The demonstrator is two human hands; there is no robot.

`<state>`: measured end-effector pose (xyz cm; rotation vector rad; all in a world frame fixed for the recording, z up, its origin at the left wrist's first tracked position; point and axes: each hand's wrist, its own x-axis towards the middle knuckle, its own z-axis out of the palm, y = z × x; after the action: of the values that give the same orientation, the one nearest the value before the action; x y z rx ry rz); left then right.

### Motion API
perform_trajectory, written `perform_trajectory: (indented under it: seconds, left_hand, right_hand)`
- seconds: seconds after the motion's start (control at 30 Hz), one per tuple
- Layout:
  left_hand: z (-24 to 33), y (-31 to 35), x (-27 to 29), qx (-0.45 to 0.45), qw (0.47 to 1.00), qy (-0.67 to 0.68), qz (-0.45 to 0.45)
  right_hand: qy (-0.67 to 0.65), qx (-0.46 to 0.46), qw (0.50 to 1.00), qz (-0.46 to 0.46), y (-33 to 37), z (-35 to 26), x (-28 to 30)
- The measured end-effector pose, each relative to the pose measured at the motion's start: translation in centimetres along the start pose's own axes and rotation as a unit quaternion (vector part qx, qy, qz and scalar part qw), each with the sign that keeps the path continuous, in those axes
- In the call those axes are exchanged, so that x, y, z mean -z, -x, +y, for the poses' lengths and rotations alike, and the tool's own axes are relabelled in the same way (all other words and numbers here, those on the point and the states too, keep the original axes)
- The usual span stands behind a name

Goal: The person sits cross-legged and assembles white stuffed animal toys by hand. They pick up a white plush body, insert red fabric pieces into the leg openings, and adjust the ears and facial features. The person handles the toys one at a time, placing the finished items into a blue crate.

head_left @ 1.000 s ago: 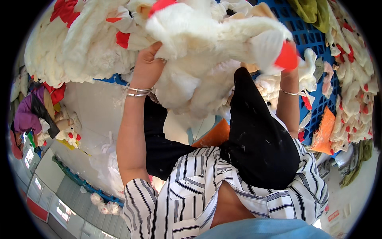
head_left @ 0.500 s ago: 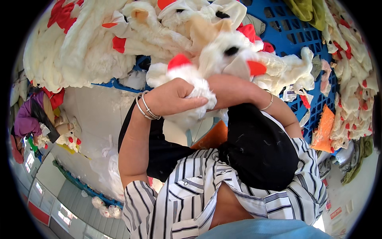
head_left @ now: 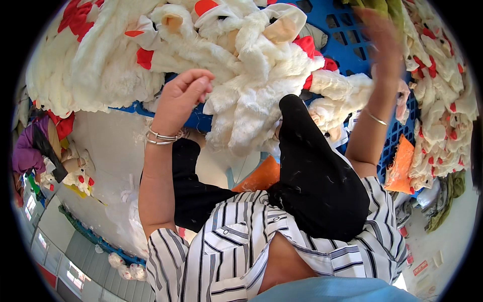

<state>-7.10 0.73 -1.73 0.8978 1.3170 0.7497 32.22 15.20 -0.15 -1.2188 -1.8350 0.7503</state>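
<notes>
My left hand (head_left: 184,94) is raised over the front of a pile of white plush skins, its fingers curled in and the thumb laid against them; nothing shows in it. Right below and beside it hang the empty plush skins (head_left: 251,95), furry, with red tips and beige patches. My right hand (head_left: 378,38) is stretched far out to the upper right, smeared by motion, over a blue plastic crate (head_left: 347,31) and near an olive-green cloth (head_left: 395,12). Whether its fingers hold anything is hidden by the blur. Another white plush piece (head_left: 342,93) lies on the crate below my right forearm.
Heaps of white plush skins (head_left: 95,60) stand at the left, with more plush pieces (head_left: 443,126) at the far right. An orange sack (head_left: 401,166) rests by the crate. Purple cloth (head_left: 29,148) lies at the left. My black-clad knee (head_left: 317,171) rises in the middle.
The white plush piece with the red tip has left my hands. My right arm has swung from the middle to the upper right; my left hand has moved left and up.
</notes>
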Motion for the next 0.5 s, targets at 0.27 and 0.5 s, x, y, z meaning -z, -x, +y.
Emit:
perform_trajectory:
  seconds: [0.27,0.5]
  left_hand:
    - [-1.0,-0.4,-2.2,-0.004,1.000,-0.010,-0.007]
    - [-0.4,0.0,-4.6,-0.134,0.989,-0.047,0.051]
  right_hand:
    - [-0.156,-0.213,0.944,-0.198,5.1,2.8,-19.2]
    - [-0.153,0.090,0.943,-0.283,5.9,-8.8,-17.7]
